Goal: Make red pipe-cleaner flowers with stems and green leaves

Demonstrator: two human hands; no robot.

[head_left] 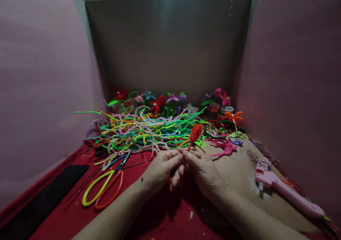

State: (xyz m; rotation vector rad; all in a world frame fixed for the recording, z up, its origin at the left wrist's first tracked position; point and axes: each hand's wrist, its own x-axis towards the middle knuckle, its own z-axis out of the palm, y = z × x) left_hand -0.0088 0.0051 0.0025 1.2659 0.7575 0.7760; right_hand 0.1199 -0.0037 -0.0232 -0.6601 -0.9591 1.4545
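Observation:
A red fuzzy bud made of pipe cleaner (196, 133) stands up on its stem between my two hands. My left hand (166, 165) pinches the lower stem between thumb and fingers. My right hand (201, 165) grips the same stem just below the bud, its thumb pressed on it. The fingertips of both hands meet there, and the stem's lower end is mostly hidden by the fingers. Just beyond the hands lies a tangled heap of coloured pipe cleaners (149, 129). Scissors (109, 185) with one yellow and one red handle lie left of my left hand.
Finished-looking fuzzy flowers (173, 97) line the back by the panel (170, 48). A pink hot glue gun (287, 193) rests on cardboard (239, 176) at right. A black flat strip (45, 201) and thin wires lie at left on the red cloth (170, 218). Pink walls flank both sides.

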